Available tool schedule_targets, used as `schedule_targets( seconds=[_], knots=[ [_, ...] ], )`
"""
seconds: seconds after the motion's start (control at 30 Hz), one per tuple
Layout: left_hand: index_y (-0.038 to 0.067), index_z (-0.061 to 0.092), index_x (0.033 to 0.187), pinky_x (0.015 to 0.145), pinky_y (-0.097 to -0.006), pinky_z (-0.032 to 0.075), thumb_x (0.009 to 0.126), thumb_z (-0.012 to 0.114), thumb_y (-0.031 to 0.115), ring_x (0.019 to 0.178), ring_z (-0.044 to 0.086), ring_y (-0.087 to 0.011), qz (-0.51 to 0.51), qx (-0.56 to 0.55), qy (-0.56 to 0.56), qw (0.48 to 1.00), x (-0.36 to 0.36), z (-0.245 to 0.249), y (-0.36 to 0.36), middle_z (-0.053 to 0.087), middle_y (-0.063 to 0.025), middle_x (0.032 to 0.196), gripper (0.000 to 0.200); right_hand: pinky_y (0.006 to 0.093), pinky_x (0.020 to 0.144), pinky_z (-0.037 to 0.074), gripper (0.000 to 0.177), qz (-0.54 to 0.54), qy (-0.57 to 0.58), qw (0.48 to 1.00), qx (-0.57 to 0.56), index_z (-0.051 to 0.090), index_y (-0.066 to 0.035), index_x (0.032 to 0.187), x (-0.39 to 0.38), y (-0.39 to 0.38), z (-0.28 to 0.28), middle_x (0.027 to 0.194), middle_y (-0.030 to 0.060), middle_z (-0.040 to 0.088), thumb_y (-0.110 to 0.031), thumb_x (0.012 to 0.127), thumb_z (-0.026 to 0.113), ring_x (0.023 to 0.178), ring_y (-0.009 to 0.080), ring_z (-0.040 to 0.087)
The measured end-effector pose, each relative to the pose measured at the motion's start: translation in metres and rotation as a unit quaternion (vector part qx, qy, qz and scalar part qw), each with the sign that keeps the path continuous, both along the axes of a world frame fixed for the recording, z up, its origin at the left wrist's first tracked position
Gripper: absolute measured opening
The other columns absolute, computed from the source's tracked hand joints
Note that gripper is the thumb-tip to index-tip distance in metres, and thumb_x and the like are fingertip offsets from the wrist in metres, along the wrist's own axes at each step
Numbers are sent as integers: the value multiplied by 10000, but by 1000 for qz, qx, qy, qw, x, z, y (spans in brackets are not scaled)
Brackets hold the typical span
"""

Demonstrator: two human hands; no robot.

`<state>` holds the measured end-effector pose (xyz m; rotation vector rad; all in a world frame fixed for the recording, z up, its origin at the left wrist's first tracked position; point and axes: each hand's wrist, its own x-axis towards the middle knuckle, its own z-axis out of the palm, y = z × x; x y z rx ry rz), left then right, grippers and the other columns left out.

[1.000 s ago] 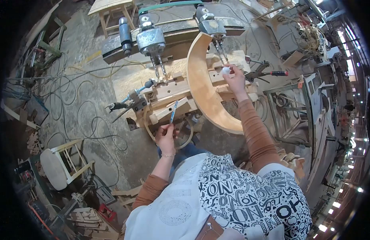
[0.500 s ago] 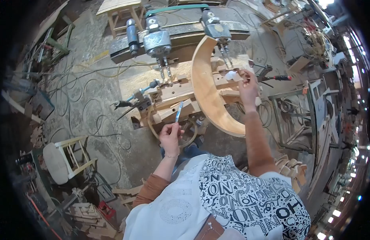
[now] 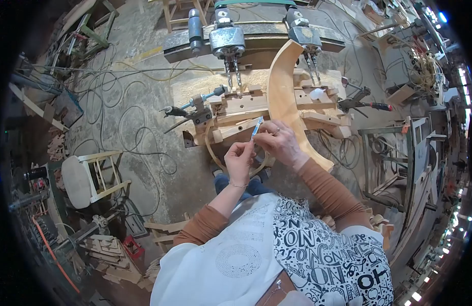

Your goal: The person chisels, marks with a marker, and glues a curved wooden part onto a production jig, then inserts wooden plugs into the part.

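Pinched in the fingers of my left hand (image 3: 240, 157) is a thin blue-and-white stick (image 3: 257, 126), pointing up and away from me. My right hand (image 3: 281, 144) has its fingers closed right beside that stick, close to my left fingertips; what they grip is too small to make out. A curved wooden panel (image 3: 285, 97) stands across the wooden jig (image 3: 244, 104), just behind my right hand. On the right part of the jig lies a small white object (image 3: 316, 94).
Two drill heads (image 3: 227, 42) (image 3: 305, 36) with twin bits stand beyond the jig. Clamps (image 3: 197, 108) (image 3: 359, 100) sit at both its sides. A stool (image 3: 77, 181) is at the left, and a metal frame (image 3: 384, 163) at the right. Hoses cross the floor.
My right hand has left the white object on the jig and come back to meet my left hand at the stick. The view has shifted, so the machine appears farther right and higher.
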<state>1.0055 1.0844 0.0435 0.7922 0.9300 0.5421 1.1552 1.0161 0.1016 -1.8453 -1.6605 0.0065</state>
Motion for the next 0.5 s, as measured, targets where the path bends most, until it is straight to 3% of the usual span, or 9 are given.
schedule_targets(
  seconds=[0.1,0.3,0.5],
  knots=[
    [55,690,896,506,-178,398,925,743,180,584,576,-37,7,4,5,1000,4,6,1,670,-2,715,139,372,733,500,231,15,-35,998,-52,716,-173,920,4,3,8,899,12,612,-95,715,788,844,234,615],
    [44,713,944,511,-172,398,929,735,166,585,565,-29,24,49,-18,998,17,18,17,676,-6,720,125,360,764,475,188,-30,-13,999,-29,721,-159,918,2,17,5,900,-2,623,-147,738,773,894,215,612],
    [31,728,970,563,-180,454,965,674,119,671,604,-40,-8,201,-37,979,24,18,35,701,-25,824,103,368,757,487,161,-62,-20,997,-38,734,-155,928,3,27,15,896,18,640,-162,771,771,882,229,623]
  ],
)
